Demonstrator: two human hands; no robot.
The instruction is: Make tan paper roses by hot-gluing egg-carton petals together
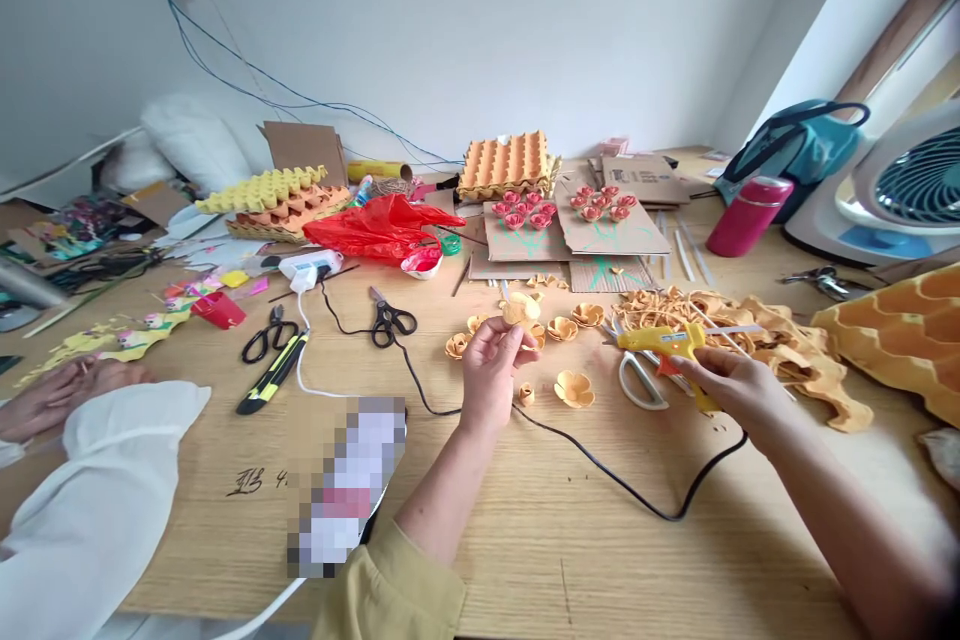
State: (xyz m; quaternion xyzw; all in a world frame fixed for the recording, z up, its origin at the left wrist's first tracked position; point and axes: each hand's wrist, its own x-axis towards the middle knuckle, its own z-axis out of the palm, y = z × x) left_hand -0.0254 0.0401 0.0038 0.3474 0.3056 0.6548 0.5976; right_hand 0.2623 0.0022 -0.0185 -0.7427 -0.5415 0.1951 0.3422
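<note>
Between its thumb and fingers, my left hand (495, 365) holds up a small yellow-orange egg-carton flower (520, 308). My right hand (731, 385) is closed round a yellow hot glue gun (664, 338), its nozzle pointing left and apart from the flower. From the gun's handle a black cord (637, 490) loops over the table. Just right of my left hand lie an open cup-shaped flower (574, 388) and a small rolled bud (526, 394). Several more flowers (562, 328) sit behind. White-handled scissors (641, 382) rest under the glue gun.
Carton scraps (742, 320) heap on the right, before a magenta bottle (750, 217) and a fan (892, 180). Cardboard panels with red flowers (611, 220) lie at the back. Black scissors (391, 320), a yellow-black cutter (274, 375) and a blurred-out phone (352, 480) are left. Another person's hands (67, 395) rest far left.
</note>
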